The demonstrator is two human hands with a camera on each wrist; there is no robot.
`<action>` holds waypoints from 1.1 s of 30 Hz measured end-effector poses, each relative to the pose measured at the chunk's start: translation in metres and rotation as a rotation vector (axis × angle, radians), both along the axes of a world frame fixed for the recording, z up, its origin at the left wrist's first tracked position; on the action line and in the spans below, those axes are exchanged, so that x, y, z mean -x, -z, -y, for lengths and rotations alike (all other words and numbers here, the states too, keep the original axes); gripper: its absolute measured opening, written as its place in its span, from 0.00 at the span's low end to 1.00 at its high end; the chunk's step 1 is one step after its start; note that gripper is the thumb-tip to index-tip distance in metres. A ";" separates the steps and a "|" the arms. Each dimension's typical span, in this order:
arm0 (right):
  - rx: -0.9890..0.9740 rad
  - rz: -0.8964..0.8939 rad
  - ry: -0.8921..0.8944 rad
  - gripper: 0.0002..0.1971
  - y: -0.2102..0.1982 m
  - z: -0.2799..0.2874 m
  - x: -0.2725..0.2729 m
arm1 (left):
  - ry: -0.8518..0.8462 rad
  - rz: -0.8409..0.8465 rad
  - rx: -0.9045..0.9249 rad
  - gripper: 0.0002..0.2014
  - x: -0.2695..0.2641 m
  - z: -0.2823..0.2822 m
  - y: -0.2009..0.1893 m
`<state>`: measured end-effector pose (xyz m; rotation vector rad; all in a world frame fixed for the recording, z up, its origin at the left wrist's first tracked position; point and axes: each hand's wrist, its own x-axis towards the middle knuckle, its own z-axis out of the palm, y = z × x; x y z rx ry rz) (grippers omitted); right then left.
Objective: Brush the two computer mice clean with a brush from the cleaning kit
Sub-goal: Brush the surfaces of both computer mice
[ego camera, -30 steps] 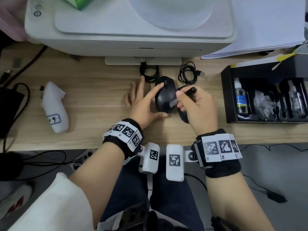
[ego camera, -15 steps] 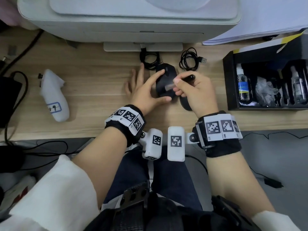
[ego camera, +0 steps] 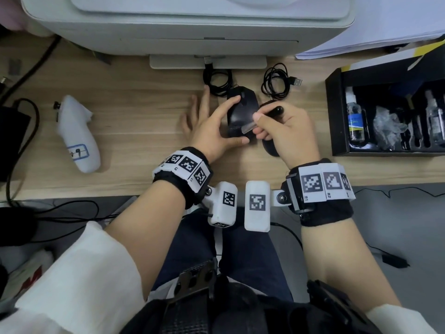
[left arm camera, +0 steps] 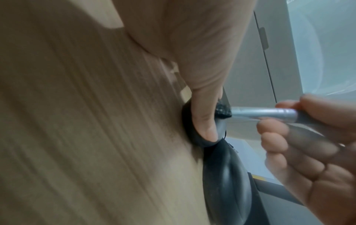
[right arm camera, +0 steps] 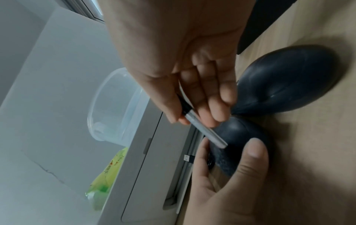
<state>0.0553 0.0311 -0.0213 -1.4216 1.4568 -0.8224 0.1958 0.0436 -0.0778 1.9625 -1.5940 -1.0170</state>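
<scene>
Two black mice lie side by side on the wooden desk. My left hand holds the left mouse between index finger and thumb. My right hand pinches a brush with a silver ferrule and a black handle. Its dark bristles sit on the near end of the left mouse, beside my left thumb. The right mouse lies mostly hidden under my right hand; the right wrist view shows its rounded back untouched.
An open black cleaning-kit box with spray bottles stands at the right. A white printer fills the back, with two coiled cables before it. At the left lies a white controller. Papers lie at the back right.
Both hands keep their hold. The brush tip has shifted slightly over the near end of the left mouse. The head view has dipped toward my lap.
</scene>
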 end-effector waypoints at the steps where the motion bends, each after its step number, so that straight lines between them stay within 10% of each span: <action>1: 0.012 0.001 0.019 0.07 0.001 0.000 0.000 | 0.000 -0.002 -0.001 0.41 0.000 0.000 0.000; 33: 0.107 0.007 0.090 0.11 -0.002 0.006 0.016 | -0.008 -0.008 0.034 0.40 0.000 -0.002 0.001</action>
